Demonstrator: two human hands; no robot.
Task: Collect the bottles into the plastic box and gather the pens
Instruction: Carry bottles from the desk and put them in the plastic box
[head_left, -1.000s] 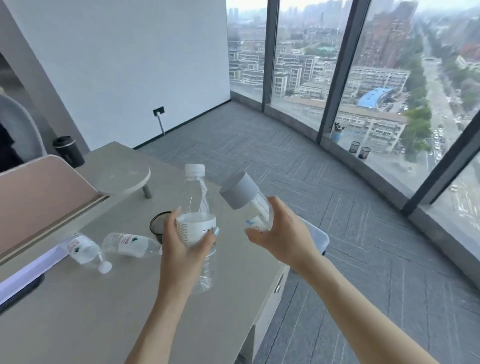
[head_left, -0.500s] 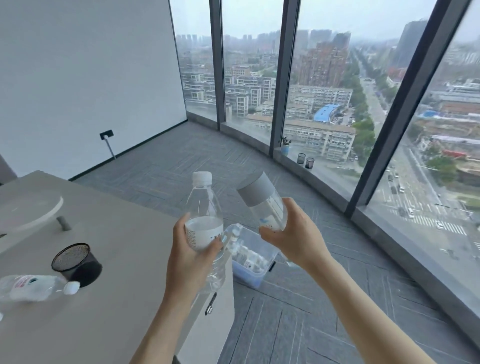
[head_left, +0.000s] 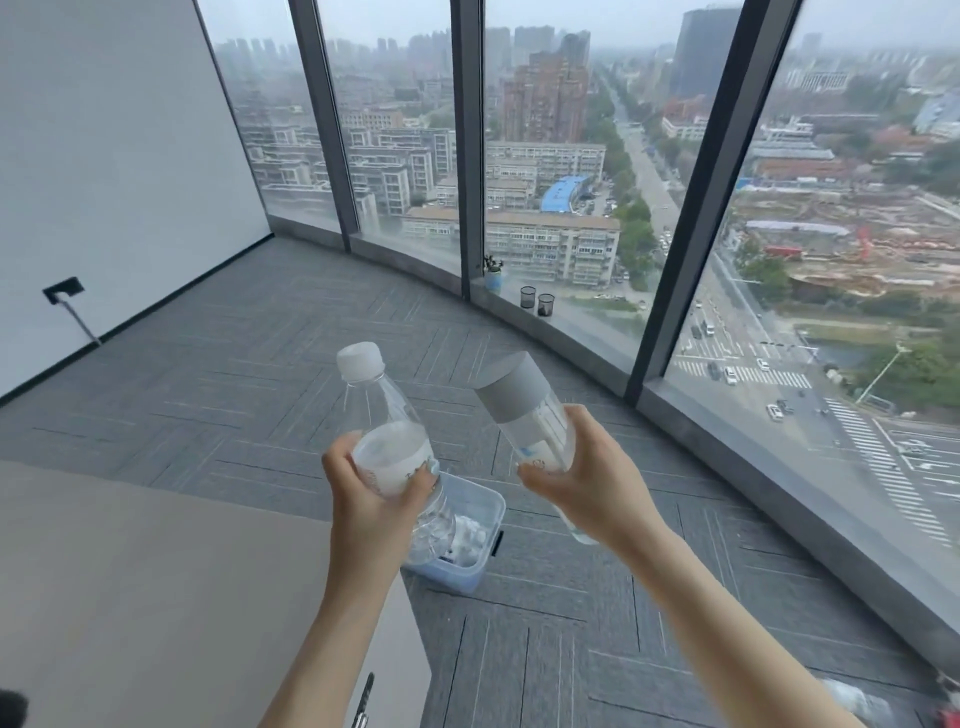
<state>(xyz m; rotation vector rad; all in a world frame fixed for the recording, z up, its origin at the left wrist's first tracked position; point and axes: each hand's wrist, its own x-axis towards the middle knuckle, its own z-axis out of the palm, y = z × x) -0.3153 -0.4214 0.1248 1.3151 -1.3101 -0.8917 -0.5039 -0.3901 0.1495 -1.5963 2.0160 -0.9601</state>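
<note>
From the head view, your left hand (head_left: 371, 499) grips a clear water bottle (head_left: 387, 441) around its white-labelled middle, fingers curled on the far side and thumb wrapped over the near side. The bottle's long axis runs nearly upright, leaning a little to the left at the top, with its white cap (head_left: 359, 362) pointing up and away from you and its base hanging down just above the plastic box (head_left: 480, 525). Your right hand (head_left: 587, 483) is closed around a second clear bottle with a broad grey cap (head_left: 524, 421), thumb and fingers pinching its lower body. This one tilts more strongly: the grey cap (head_left: 506, 387) points up and to the left, toward the water bottle, while its base slants down to the right behind your palm. The two bottles stand just beside each other, apart, both held in the air above the box.

The plastic box is pale blue and translucent and sits on the grey carpet floor (head_left: 260, 395), just beside the corner of the worktop (head_left: 156, 597). White-capped things lie inside it, but you cannot tell exactly what they are behind the water bottle. Well beyond the box, on the window ledge (head_left: 587, 343), stand two dark mesh cups (head_left: 537, 301) and a small potted plant (head_left: 492, 273).
</note>
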